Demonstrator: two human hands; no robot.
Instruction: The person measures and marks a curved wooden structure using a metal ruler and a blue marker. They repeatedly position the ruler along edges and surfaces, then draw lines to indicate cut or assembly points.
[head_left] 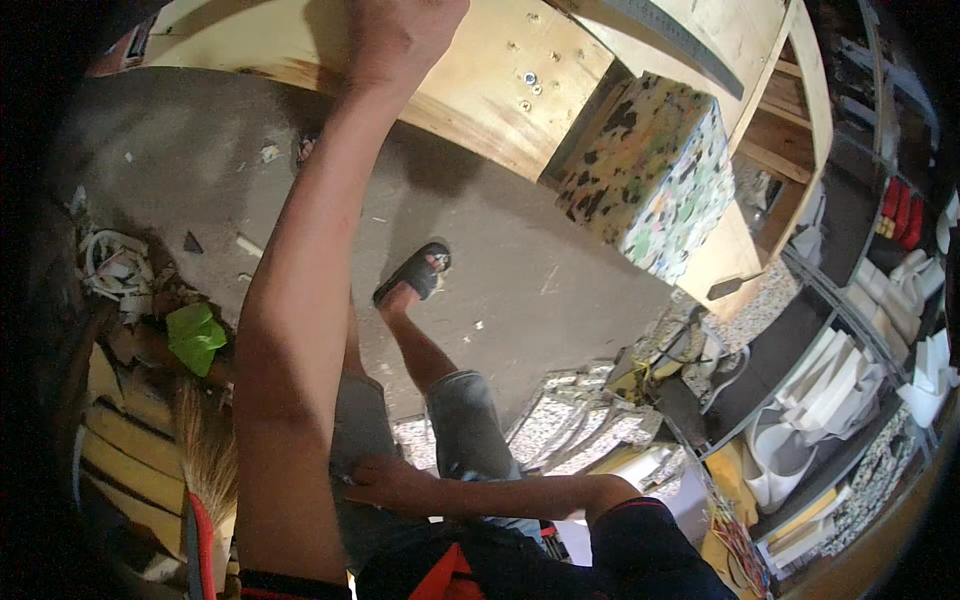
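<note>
Raised at the top, my left hand has curled fingers over a pale wooden board dotted with metal fasteners; what it grips is hidden by the hand and the frame edge. A speckled multicoloured foam block is fixed in the wooden frame to its right. A grey curved strip runs along the upper wood. Low in the middle, my right hand rests at the front of my grey shorts, fingers bent and partly in shadow; anything inside them is too small to make out.
My sandalled foot stands on the grey floor. Shelving on the right holds white pieces and red items. Speckled foam sheets lie below. Scraps, a green sheet, yellow pieces and a broom crowd the left.
</note>
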